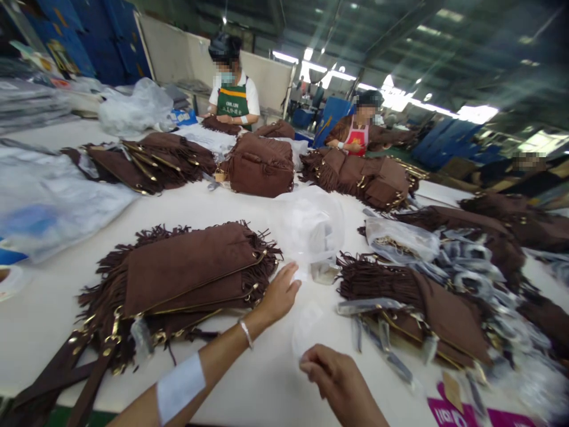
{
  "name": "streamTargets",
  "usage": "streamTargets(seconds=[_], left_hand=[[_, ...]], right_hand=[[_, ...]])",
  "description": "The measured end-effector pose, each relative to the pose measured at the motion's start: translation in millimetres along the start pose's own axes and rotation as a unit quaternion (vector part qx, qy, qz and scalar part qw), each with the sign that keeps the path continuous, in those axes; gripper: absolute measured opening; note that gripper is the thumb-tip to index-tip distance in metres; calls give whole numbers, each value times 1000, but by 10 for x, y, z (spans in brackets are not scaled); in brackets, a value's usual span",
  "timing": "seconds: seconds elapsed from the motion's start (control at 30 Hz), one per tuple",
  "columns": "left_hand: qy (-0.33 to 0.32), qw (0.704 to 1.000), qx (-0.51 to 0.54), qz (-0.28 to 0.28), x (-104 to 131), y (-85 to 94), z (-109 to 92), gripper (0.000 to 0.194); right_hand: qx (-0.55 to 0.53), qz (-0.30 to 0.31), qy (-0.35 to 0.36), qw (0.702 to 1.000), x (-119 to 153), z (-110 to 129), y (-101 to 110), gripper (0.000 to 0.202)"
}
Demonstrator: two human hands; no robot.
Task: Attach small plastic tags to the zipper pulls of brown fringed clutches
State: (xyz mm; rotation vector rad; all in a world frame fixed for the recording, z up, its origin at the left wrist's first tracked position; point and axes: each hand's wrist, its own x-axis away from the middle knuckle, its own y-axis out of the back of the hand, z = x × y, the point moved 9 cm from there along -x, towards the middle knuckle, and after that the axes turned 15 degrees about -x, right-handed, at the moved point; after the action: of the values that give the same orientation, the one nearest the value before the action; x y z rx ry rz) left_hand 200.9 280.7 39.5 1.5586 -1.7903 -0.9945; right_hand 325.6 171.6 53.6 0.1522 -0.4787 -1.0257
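My left hand (279, 294) reaches over the white table beside a stack of brown fringed suede bags (178, 270), its fingers stretched out and slightly apart. Its fingertips are close to a small clear plastic piece (324, 271); whether they touch plastic is hard to tell. Lower down, my right hand (331, 373) has its fingers curled, thumb and index pinched at the edge of a thin clear plastic film (307, 329) that is faint against the table. More brown fringed bags (444, 314) with gold zips and plastic-wrapped pulls lie to the right of my right hand.
Behind my hands lies a clear plastic bag (311, 228). Further back are more brown bags (260, 163), and plastic sheeting (53, 196) covers the left side. Wrapped straps (475, 267) are heaped at the right. Two people (233, 98) (355, 133) work across the table.
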Motion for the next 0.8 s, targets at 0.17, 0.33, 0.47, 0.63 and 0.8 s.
streamTargets(seconds=[0.17, 0.33, 0.47, 0.63, 0.8], left_hand=[[-2, 868, 451, 208, 989, 258, -170, 41], [179, 820, 517, 167, 1814, 270, 520, 24], [268, 861, 426, 78, 2331, 517, 1117, 18], [286, 926, 244, 33, 2862, 949, 1427, 31], [290, 949, 125, -1, 3422, 1193, 1616, 40]], right_hand=[[-80, 39, 10, 996, -159, 533, 0, 19], [-23, 21, 42, 999, -468, 673, -188, 29], [-16, 58, 47, 997, -633, 697, -694, 30], [-56, 147, 72, 985, -760, 769, -1465, 29], [-88, 226, 37, 970, -762, 773, -2172, 23]])
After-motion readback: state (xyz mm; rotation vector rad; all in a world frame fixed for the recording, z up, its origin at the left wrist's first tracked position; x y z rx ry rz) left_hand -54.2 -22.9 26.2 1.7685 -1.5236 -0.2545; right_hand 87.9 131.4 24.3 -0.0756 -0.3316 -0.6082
